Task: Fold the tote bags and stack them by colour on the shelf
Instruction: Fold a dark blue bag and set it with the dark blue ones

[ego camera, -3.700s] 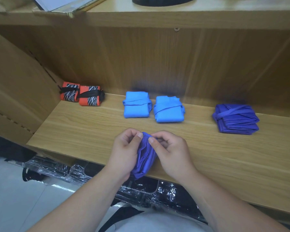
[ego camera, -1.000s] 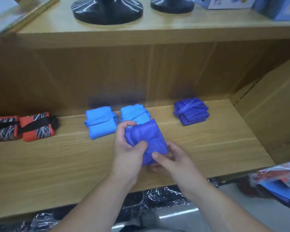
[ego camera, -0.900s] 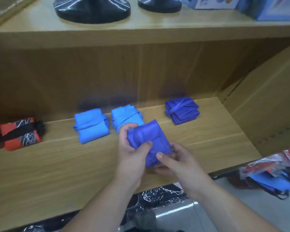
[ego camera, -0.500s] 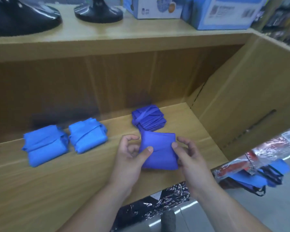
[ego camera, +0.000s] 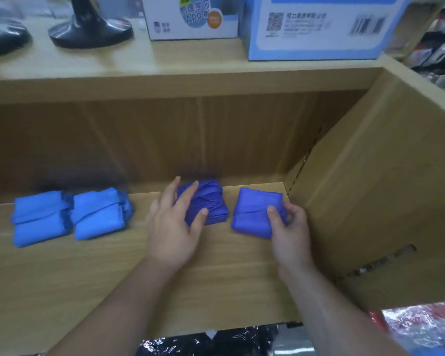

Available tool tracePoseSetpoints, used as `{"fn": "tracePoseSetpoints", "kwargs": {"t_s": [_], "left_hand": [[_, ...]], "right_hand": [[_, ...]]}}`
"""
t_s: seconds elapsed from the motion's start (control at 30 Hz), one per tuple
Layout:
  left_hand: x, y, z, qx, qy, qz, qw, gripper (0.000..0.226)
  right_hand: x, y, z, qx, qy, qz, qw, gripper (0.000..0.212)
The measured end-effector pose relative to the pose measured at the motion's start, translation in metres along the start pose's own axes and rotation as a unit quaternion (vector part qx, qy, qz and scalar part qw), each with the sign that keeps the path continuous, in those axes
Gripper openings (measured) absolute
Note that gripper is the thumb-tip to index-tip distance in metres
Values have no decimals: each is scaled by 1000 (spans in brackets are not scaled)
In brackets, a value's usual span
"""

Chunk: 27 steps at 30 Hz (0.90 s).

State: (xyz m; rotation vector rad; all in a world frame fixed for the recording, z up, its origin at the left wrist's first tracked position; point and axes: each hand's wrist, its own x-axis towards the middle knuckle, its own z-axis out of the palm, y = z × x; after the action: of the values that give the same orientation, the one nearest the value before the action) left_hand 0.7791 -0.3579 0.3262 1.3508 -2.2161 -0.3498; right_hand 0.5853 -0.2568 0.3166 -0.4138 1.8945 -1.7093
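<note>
Right hand [ego camera: 290, 235]: thumb on top, fingers [ego camera: 297, 214] curled round the right edge of the folded purple bag [ego camera: 252, 214], pinching it.
Folded purple bag: flat and low on the shelf [ego camera: 216, 278] near its back right corner, close to the side panel [ego camera: 370, 201]. Whether its full weight rests on the board I cannot tell.
Left hand [ego camera: 175, 224]: fingers straight and spread wide, laid on the tied purple bundle [ego camera: 213, 204], gripping nothing.
Tied purple bundle: at the shelf's back edge, just left of the folded purple bag, with a narrow strip of bare wood between them.
Light blue bags: left one [ego camera: 39, 217] and right one [ego camera: 100, 214], folded and touching side by side toward the back left, well apart from the purple pair.
Upper shelf [ego camera: 113, 62]: a black stand base [ego camera: 90, 29], a white printed box [ego camera: 190, 16] and a blue box [ego camera: 316, 27].
Below the front edge: shiny plastic-wrapped goods [ego camera: 242, 340].
</note>
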Motion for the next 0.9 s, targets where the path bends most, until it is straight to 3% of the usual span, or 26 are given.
{"fn": "tracePoseSetpoints", "kwargs": {"t_s": [0.1,0.23,0.33,0.4,0.5,0.9], "left_hand": [[6,-6,9,28,-66,29,997,54],[9,-19,16,39,-64,61,995,46],[10,-26,18,58,-48,85,994,44],[9,-28,21,65,-40,99,992,43],[11,-33,27,44,-34,110,992,42],[21,-38,22,3,-75,99,992,49]], "right_hand": [[11,2,10,-24,-1,-25,999,35],[19,2,13,-130,-1,-90,987,57],[12,1,9,-251,13,-229,940,52],[10,5,9,-323,-19,-297,898,41],[16,11,13,-372,-99,-288,877,40],[19,-5,27,-476,-107,-250,836,47]]}}
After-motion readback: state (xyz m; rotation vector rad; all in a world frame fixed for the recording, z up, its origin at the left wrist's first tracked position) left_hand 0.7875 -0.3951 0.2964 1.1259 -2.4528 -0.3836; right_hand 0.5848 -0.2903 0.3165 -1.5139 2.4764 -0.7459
